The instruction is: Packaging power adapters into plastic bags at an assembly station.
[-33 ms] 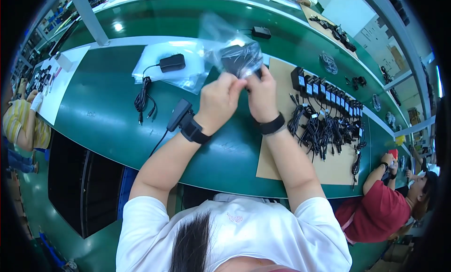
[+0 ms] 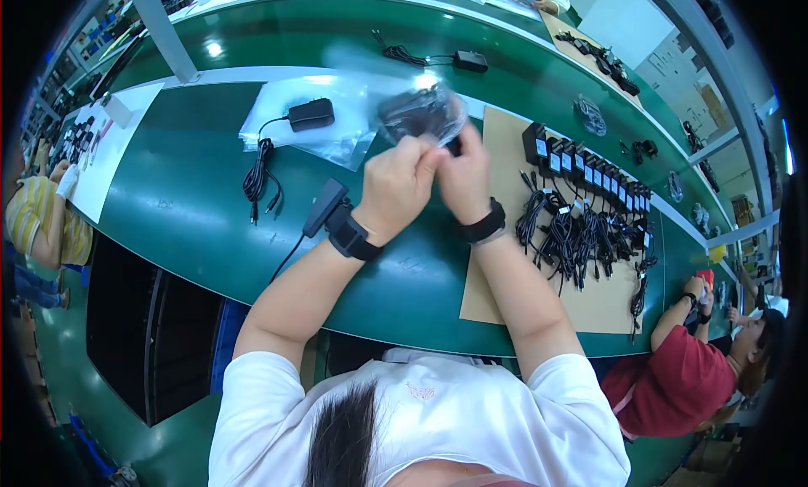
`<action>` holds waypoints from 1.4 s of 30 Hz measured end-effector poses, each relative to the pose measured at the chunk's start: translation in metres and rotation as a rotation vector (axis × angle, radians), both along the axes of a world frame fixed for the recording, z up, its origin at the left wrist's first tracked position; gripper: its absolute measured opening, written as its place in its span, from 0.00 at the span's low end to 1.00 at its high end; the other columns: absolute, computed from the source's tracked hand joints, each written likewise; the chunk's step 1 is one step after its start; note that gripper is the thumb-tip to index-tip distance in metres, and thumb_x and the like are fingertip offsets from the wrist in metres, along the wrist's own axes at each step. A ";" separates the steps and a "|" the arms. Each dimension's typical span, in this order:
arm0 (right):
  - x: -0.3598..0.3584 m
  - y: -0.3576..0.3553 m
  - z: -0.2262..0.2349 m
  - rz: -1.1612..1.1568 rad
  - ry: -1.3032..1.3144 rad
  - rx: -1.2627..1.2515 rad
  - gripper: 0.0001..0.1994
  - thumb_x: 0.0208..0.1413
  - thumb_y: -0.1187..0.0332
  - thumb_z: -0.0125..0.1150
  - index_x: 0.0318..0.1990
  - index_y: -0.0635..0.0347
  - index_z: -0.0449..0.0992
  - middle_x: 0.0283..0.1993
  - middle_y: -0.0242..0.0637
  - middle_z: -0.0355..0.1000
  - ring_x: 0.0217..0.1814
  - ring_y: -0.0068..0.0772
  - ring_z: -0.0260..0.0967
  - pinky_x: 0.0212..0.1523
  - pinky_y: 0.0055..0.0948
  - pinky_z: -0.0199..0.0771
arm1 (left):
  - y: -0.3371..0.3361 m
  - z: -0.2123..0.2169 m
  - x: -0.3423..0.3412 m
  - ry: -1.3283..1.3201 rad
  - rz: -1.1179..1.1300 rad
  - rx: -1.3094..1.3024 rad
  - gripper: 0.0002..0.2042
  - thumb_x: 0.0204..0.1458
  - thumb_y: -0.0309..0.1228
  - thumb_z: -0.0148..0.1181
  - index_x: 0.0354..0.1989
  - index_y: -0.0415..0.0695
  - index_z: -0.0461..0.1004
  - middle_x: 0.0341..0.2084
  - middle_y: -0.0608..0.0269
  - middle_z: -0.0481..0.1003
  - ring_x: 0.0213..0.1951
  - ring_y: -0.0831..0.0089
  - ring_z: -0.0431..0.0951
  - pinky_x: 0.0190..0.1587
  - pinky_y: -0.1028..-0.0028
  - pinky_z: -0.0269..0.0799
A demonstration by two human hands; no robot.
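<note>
Both hands stay raised over the green desk (image 2: 194,192), unchanged: left hand (image 2: 396,184) and right hand (image 2: 461,177) pinched shut on a clear plastic bag (image 2: 421,112) holding a black power adapter. Adapters with cables (image 2: 581,209) line the cardboard sheet (image 2: 505,293) at right.

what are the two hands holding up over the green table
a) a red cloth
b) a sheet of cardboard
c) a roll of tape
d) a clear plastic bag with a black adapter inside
d: the left hand and right hand pinch a clear plastic bag with a dark power adapter showing through it, above the green table.
</note>
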State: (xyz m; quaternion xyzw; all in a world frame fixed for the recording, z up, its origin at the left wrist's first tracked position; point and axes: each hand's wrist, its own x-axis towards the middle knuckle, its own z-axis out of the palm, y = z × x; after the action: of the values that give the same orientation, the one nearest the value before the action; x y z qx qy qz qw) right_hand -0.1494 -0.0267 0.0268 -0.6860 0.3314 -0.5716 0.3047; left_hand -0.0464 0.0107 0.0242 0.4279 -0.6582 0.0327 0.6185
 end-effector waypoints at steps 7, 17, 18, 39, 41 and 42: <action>0.003 -0.015 0.002 0.504 -0.347 0.617 0.26 0.55 0.74 0.51 0.62 0.62 0.55 0.43 0.33 0.71 0.40 0.24 0.69 0.43 0.23 0.70 | 0.009 -0.002 -0.010 0.099 -0.047 0.297 0.09 0.52 0.32 0.57 0.27 0.40 0.67 0.18 0.53 0.70 0.20 0.55 0.72 0.22 0.68 0.66; 0.011 -0.030 -0.017 0.130 0.061 0.013 0.35 0.43 0.66 0.67 0.58 0.70 0.57 0.47 0.44 0.68 0.46 0.33 0.66 0.47 0.26 0.67 | 0.018 0.005 -0.013 0.038 -0.130 0.237 0.09 0.50 0.33 0.56 0.30 0.40 0.67 0.17 0.50 0.71 0.21 0.51 0.73 0.23 0.62 0.68; 0.011 -0.034 -0.020 0.208 -0.093 0.123 0.35 0.42 0.65 0.68 0.56 0.72 0.58 0.48 0.48 0.67 0.48 0.35 0.66 0.49 0.27 0.66 | 0.017 0.014 -0.008 -0.038 -0.083 0.240 0.10 0.50 0.33 0.57 0.30 0.40 0.68 0.17 0.51 0.71 0.21 0.52 0.73 0.23 0.63 0.68; 0.036 0.000 -0.032 0.128 -0.061 0.199 0.21 0.58 0.64 0.51 0.54 0.68 0.61 0.47 0.38 0.66 0.46 0.27 0.64 0.44 0.24 0.65 | -0.019 -0.042 0.014 0.958 -0.385 0.410 0.17 0.58 0.41 0.49 0.44 0.38 0.66 0.39 0.64 0.71 0.40 0.79 0.69 0.44 0.78 0.66; 0.030 -0.008 -0.032 0.098 0.036 0.117 0.21 0.59 0.62 0.50 0.54 0.68 0.61 0.48 0.39 0.65 0.48 0.30 0.63 0.47 0.26 0.64 | -0.018 -0.036 0.016 1.017 -0.493 0.461 0.16 0.57 0.39 0.50 0.44 0.39 0.67 0.38 0.65 0.71 0.40 0.80 0.69 0.43 0.78 0.66; 0.025 -0.015 -0.032 0.160 0.063 0.168 0.20 0.58 0.63 0.50 0.53 0.67 0.63 0.46 0.44 0.67 0.46 0.37 0.65 0.47 0.30 0.65 | -0.018 -0.029 0.017 1.075 -0.604 0.508 0.15 0.57 0.38 0.52 0.44 0.40 0.67 0.38 0.66 0.72 0.39 0.80 0.70 0.43 0.79 0.66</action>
State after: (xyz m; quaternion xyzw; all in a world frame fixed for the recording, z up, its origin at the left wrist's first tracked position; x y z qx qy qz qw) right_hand -0.1248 -0.0418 -0.0048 -0.7000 0.3319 -0.4936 0.3953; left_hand -0.0296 -0.0070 -0.0047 0.3139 -0.3366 -0.5160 0.7224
